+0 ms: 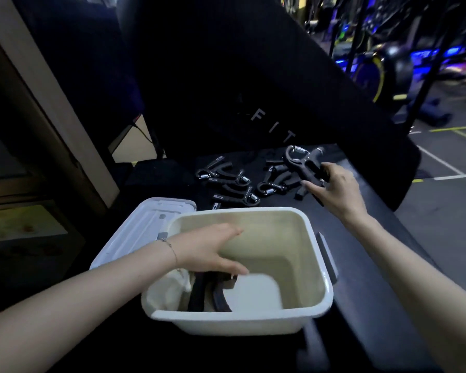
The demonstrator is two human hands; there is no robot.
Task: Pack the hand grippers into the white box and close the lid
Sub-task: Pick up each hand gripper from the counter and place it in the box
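The white box [316,267] stands open on the dark table, its white lid [143,227] lying flat to its left. My left hand [210,249] reaches down inside the box and holds a black hand gripper [210,293] near the box's left inner wall. My right hand [336,188] is beyond the box at the right and grips another black hand gripper [300,161], lifted slightly above the table. Several more hand grippers [234,184] lie scattered on the table behind the box.
A large black padded bag [226,76] marked with white letters leans behind the table. The table's right edge [404,227] drops to a gym floor with exercise machines [388,65]. A beige door frame [51,103] stands at the left.
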